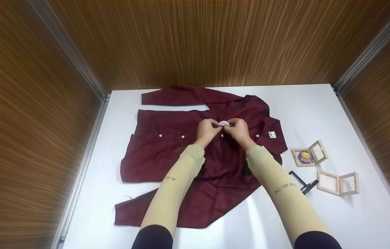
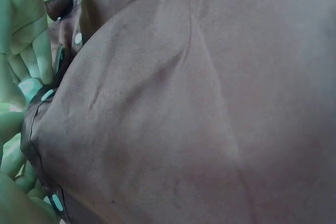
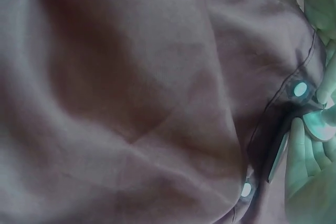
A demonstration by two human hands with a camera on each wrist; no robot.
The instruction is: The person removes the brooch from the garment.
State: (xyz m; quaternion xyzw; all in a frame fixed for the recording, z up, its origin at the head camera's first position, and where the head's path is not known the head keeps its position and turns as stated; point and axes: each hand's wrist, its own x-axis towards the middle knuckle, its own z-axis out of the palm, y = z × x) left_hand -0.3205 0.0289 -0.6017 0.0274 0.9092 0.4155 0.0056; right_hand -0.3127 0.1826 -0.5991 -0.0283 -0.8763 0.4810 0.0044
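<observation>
A dark red long-sleeved shirt point(image 1: 162, 157) lies spread on a white table, front up, collar to the right. Over its button line both hands meet at a small round white badge point(image 1: 223, 123). My right hand point(image 1: 239, 130) pinches this badge, as the right wrist view shows, where the disc point(image 3: 317, 125) sits between thumb and fingers. From the other side my left hand point(image 1: 206, 129) grips the raised front edge of the shirt, its fingertips right by the badge. White buttons point(image 3: 300, 89) run along that edge. The badge's other face is hidden.
To the right lies an open wooden frame point(image 1: 297, 160) holding a purple and yellow badge point(image 1: 306, 157). Nearer me stands a second open wooden frame point(image 1: 338, 183), with a black frame point(image 1: 307, 186) beside it. Wood-grain panels point(image 1: 195, 45) wall in the table.
</observation>
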